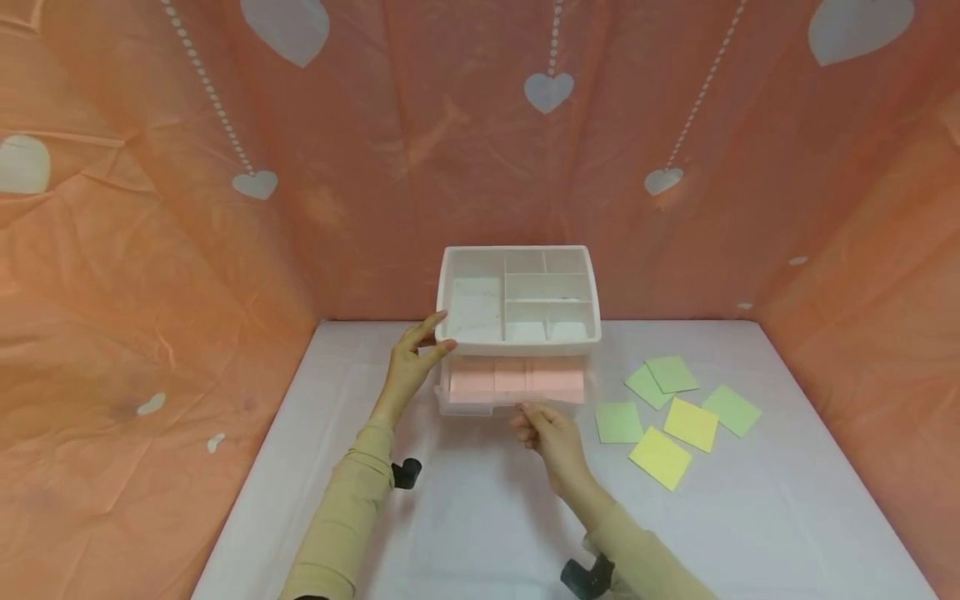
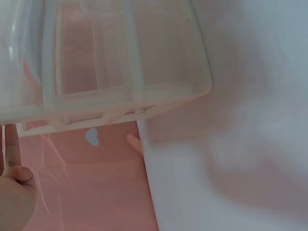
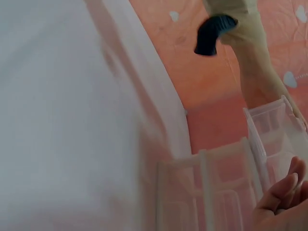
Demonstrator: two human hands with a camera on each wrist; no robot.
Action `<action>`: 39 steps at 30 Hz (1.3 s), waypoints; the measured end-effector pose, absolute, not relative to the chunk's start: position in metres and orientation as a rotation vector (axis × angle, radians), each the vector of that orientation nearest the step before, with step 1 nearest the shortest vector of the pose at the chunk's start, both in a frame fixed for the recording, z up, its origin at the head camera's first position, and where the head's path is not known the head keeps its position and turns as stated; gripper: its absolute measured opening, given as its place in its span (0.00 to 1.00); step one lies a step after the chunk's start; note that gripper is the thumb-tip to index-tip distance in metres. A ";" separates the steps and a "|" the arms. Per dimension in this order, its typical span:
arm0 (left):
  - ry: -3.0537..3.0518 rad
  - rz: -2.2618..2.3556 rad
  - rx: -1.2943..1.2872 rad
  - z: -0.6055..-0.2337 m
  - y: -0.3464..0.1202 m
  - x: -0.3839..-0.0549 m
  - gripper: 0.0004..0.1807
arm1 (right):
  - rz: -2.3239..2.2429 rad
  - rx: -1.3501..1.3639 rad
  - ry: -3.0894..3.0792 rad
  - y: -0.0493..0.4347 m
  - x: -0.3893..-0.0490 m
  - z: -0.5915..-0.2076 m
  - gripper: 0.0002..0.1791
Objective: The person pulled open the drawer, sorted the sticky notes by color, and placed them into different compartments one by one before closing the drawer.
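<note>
A small white drawer organizer [image 1: 517,343] stands at the far middle of the table, its top divided into compartments. Below the top, a clear drawer [image 1: 468,408] is pulled out toward the person; pink paper squares [image 1: 472,379] lie side by side in it. My left hand [image 1: 408,367] grips the organizer's left front corner, thumb at the front and fingers along the side. At the drawer's front edge, my right hand [image 1: 551,437] pinches the rim with thumb and fingers. The right wrist view has the drawer [image 3: 274,130] jutting out beside the right hand [image 3: 284,202].
Several green sticky notes [image 1: 618,422] and two yellow ones, such as the front yellow note [image 1: 660,458], lie right of the organizer. A white cloth [image 1: 465,517] covers the table. Orange-pink curtains [image 1: 480,167] with hearts enclose the back and sides.
</note>
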State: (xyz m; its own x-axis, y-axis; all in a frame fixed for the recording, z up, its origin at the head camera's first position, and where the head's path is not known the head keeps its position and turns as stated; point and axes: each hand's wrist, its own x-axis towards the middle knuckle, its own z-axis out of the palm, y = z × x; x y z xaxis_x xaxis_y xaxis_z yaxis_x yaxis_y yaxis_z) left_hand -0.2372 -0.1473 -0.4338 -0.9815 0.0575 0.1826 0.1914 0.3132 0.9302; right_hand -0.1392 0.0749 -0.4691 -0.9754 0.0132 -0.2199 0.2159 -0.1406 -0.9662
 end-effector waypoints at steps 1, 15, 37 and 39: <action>-2.453 -1.761 -0.231 -0.434 -0.147 -0.237 0.28 | -2.261 0.267 1.960 0.074 -0.143 -0.469 0.17; -2.449 -1.771 -0.236 -0.432 -0.146 -0.237 0.28 | -2.301 0.273 1.982 0.069 -0.179 -0.468 0.19; -2.475 -1.765 -0.243 -0.425 -0.144 -0.233 0.28 | -2.294 0.301 1.886 0.066 -0.189 -0.471 0.19; -2.461 -1.760 -0.238 -0.434 -0.147 -0.238 0.28 | -2.274 0.299 1.851 0.065 -0.190 -0.485 0.20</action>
